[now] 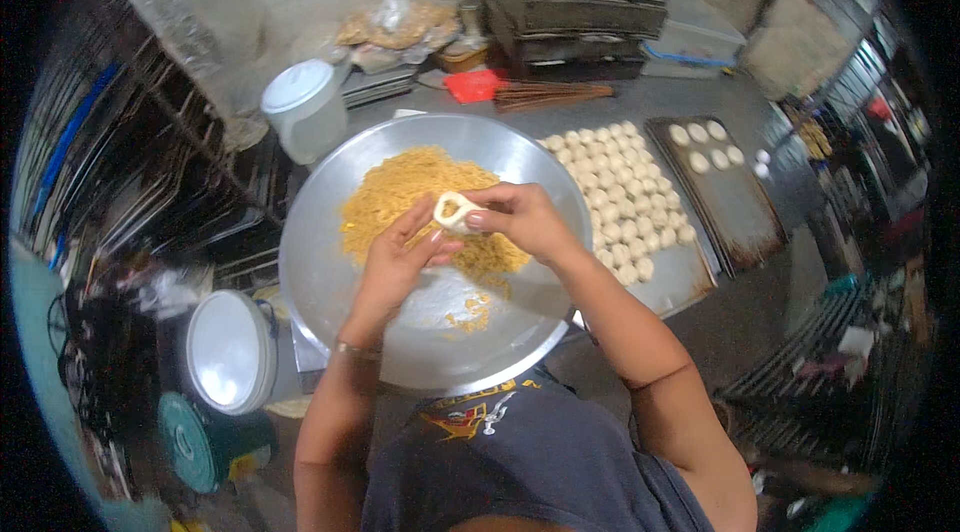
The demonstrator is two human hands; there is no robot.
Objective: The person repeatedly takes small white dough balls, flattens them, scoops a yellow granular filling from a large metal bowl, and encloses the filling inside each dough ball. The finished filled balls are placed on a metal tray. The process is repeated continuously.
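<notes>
Above a wide metal bowl [322,232], my right hand [517,217] pinches a piece of white dough [455,215] between thumb and fingers. The dough is cupped, with a round opening and some yellow filling showing inside. My left hand [405,247] is at the dough's left side, fingertips at or very near it; whether it grips the dough I cannot tell. Crumbly yellow filling [405,175] is heaped across the far part of the bowl, and loose crumbs lie nearer me.
Many dough balls [619,194] stand in rows on a sheet right of the bowl. Beyond them, a dark baking tray [727,194] carries several flattened rounds. A lidded white bucket [304,108] is at the back left; a white lid [229,352] and a green lidded bin [187,442] are nearer left.
</notes>
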